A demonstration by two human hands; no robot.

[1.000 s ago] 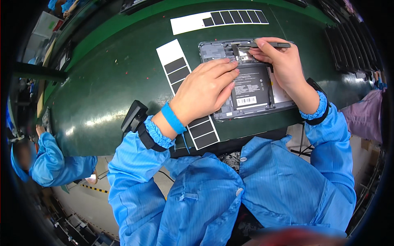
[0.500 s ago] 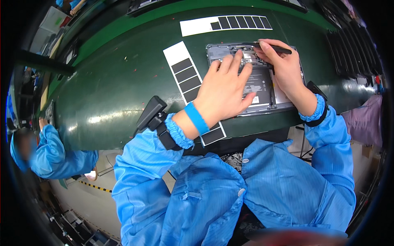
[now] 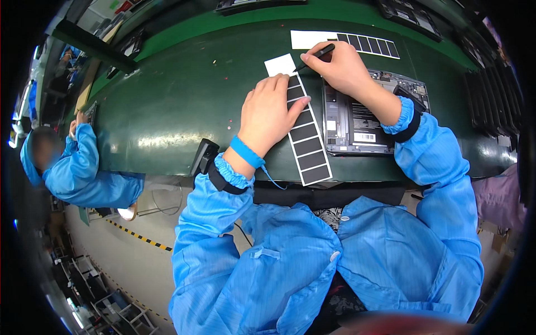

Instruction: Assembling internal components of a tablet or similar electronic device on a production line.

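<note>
My left hand lies over the sheet of black rectangular stickers, its fingers stretched across the upper part and thumb apart. That strip has a white backing and a blank white top end. In my right hand I grip slim black tweezers, their tip pointing down at the sheet just beyond my left fingertips. Whether the tip touches a sticker is too small to tell. Right of the sheet sits an opened laptop base, battery and inner parts showing; my right forearm covers part of it.
A second sticker sheet lies beyond the laptop. Dark slotted trays or panels stand at the right. More opened laptop parts sit on the far side. A co-worker in blue is at the table's left end.
Both hands have left the laptop and are now at the sticker sheet on its left. The tweezers came along in my right hand. The whole view has shifted.
</note>
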